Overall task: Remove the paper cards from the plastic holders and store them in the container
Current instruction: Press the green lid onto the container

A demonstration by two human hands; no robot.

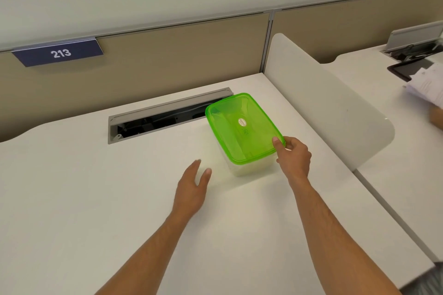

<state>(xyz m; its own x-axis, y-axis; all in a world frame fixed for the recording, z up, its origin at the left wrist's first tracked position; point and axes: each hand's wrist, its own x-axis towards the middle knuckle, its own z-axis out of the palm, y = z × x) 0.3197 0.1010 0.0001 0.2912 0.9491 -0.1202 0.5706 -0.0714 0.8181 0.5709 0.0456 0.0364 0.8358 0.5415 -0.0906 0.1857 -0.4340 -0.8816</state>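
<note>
Nearest the camera, two bare forearms are stretched over the white tabletop (pixel 84 198). The left hand (pixel 191 189) is held flat with straight fingers, gripping nothing, just beside the container (pixel 242 167). The near right corner of the green lid (pixel 242 127) is pinched by the right hand (pixel 293 155). The clear container is set near an open cable tray (pixel 163 117), under a sign (pixel 58 52) marked 213.

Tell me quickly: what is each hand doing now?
Left hand: open, holding nothing.
Right hand: gripping the near corner of the translucent green plastic lid.
</note>
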